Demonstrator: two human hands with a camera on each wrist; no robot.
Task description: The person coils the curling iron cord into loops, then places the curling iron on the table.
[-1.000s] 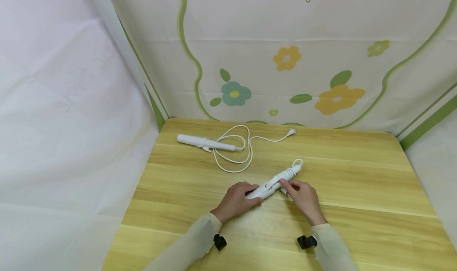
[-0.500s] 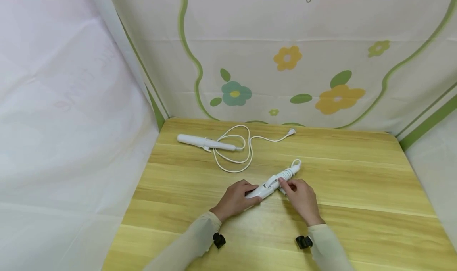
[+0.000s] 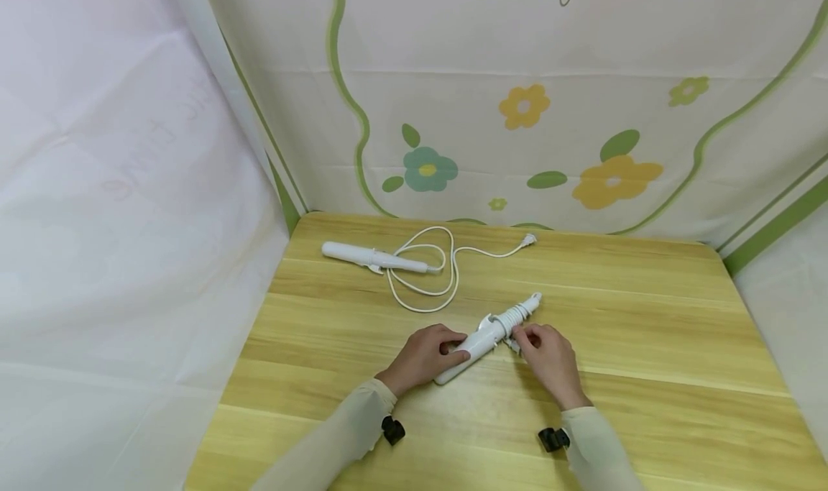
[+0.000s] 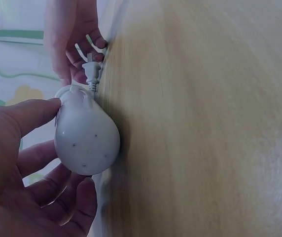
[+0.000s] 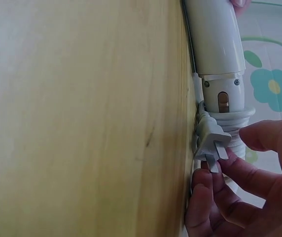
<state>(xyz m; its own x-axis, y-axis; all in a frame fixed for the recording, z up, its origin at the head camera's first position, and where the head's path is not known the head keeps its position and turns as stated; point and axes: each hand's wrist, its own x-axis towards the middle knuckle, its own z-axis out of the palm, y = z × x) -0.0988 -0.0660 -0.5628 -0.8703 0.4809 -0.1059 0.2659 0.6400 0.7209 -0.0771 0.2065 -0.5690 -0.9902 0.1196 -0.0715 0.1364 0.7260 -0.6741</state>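
A white curling iron (image 3: 477,345) lies slanted on the wooden table, its cord (image 3: 514,317) wound in several turns round the handle. My left hand (image 3: 423,358) holds the thick barrel end, thumb on one side and curled fingers on the other, as the left wrist view shows. At the wound handle, my right hand (image 3: 550,358) has its thumb against the coils and its fingers curled beside the two-pronged plug (image 5: 212,140). That plug sticks out from the side of the handle close to the tabletop. Parts of the handle are hidden behind the right fingers.
A second white curling iron (image 3: 349,254) lies at the back left of the table (image 3: 647,318). Its loose cord (image 3: 454,275) loops to the right and ends in a plug (image 3: 529,239) near the back edge. Flower-printed cloth (image 3: 485,139) hangs behind.
The held curling iron has rolled about its length, so its clip lever now faces the far side, and it has slid slightly towards me. The other curling iron has not moved.
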